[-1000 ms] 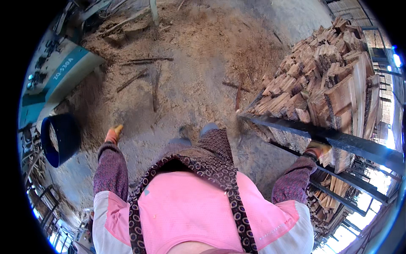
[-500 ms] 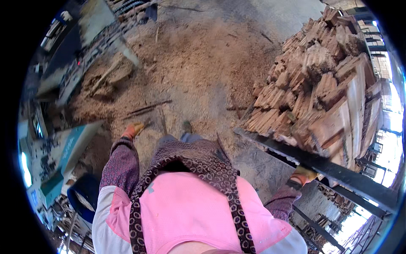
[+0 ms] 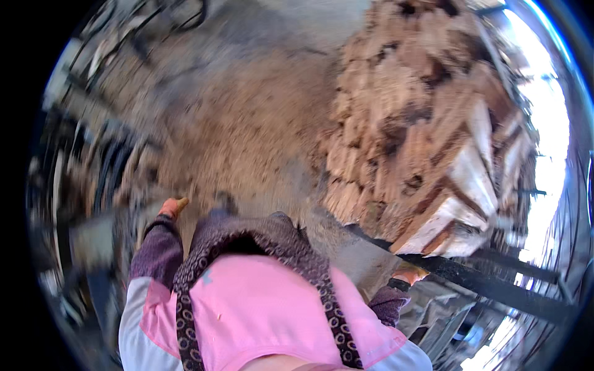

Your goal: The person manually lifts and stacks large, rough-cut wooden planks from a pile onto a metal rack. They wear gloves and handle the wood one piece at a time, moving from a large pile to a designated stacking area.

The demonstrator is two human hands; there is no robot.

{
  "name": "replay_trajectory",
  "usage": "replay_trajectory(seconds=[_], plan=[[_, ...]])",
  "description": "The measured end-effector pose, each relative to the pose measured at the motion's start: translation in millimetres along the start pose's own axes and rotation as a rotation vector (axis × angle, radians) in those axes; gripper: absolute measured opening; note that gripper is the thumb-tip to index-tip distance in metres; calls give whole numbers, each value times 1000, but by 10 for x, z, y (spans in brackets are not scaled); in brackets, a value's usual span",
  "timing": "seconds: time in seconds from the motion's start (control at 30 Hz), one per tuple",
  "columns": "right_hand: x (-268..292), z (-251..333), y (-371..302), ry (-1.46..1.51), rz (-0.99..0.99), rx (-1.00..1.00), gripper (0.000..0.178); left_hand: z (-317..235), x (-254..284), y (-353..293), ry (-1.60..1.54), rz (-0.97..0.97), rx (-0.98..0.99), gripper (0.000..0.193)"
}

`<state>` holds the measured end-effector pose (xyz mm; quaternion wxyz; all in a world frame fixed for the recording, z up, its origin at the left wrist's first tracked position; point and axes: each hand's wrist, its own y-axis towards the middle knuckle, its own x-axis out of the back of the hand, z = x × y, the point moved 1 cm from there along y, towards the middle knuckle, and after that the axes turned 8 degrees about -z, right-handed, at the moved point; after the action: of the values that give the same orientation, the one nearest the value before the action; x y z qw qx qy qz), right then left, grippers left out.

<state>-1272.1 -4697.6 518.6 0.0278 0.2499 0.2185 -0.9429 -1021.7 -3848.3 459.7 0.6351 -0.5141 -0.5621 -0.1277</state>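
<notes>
My left hand (image 3: 174,208), in an orange and yellow work glove, hangs off to my left above the ground. Nothing shows in it, and its blurred fingers look loosely extended. On my right, my other gloved hand, the right hand (image 3: 409,272), is at the near side of a dark metal bar (image 3: 455,272). Whether its fingers wrap the bar is hidden. Just beyond that bar rises a big pile of split wood pieces (image 3: 396,136), with pale broad slabs (image 3: 461,179) at its near right.
Brown sawdust and chips (image 3: 241,117) cover the ground ahead of me. Blurred machinery and dark curved shapes (image 3: 111,167) stand along the left. More framework (image 3: 439,315) lies below the bar at the right.
My view has swung, blurring the scene. The woodpile appears closer and further left, and the machinery on the left has shifted. My right hand stays beside the bar; my left hand still hangs out.
</notes>
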Motion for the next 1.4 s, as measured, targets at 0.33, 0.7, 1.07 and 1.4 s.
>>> replay_trajectory(seconds=[0.33, 0.7, 1.07, 1.4], plan=[[-437, -74, 27, 62, -221, 192, 40, -5970, 638, -123, -709, 234, -1069, 56], [-243, 857, -1171, -881, -872, 1157, 46, -8971, 1971, -2209, -780, -546, -2418, 54], [-5526, 807, -1502, -1510, -345, 1136, 94, -9974, 1858, -1797, -981, -166, -2685, 43], [-5685, 480, -1406, -2155, -787, 815, 70, -9737, 1844, -1413, -1159, 192, -2667, 42]])
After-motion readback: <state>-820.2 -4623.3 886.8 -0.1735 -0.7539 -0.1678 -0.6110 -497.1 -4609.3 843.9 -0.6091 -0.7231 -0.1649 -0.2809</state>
